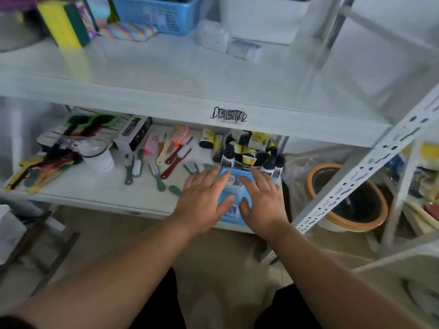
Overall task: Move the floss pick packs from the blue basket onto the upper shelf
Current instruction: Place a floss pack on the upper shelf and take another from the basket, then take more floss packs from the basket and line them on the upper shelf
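Note:
A small blue basket [234,173] sits at the right end of the lower shelf, near its front edge. Floss pick packs [234,194] lie inside it, mostly covered by my hands. My left hand [204,198] hovers over the basket's left half with fingers spread and straight. My right hand [261,198] is over its right half, fingers also straight. Neither hand grips anything. The upper shelf [166,74] is a white board above, with two small pale packs [244,49] lying toward its back; they are too blurred to identify.
Behind the basket stand black and yellow bottles [249,150]. Brushes and combs [166,157] lie to its left. On the upper shelf are a larger blue basket [161,13], a white bin [261,17] and sponges [64,24]. A perforated shelf post [370,169] slants at right.

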